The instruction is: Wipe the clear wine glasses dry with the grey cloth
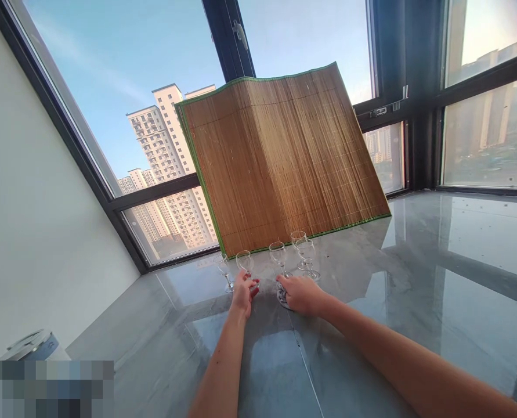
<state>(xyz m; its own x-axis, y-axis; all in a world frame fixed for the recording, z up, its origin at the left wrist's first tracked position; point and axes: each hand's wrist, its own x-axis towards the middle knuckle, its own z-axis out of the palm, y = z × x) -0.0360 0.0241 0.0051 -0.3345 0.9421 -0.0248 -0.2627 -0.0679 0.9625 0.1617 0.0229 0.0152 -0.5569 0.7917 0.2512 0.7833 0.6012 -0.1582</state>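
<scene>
Left fingers [241, 280] half-curl at a glass [243, 258], grip unclear. Right fingers [285, 282] pinch a round container [282, 300], contents unclear; three glasses [278, 251] stand just beyond.

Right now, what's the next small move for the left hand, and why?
Probably ease the left hand slightly rightward, away from the leftmost glass: it is right at a second glass, and those two stand close together, so a leftward drift could knock them.
</scene>
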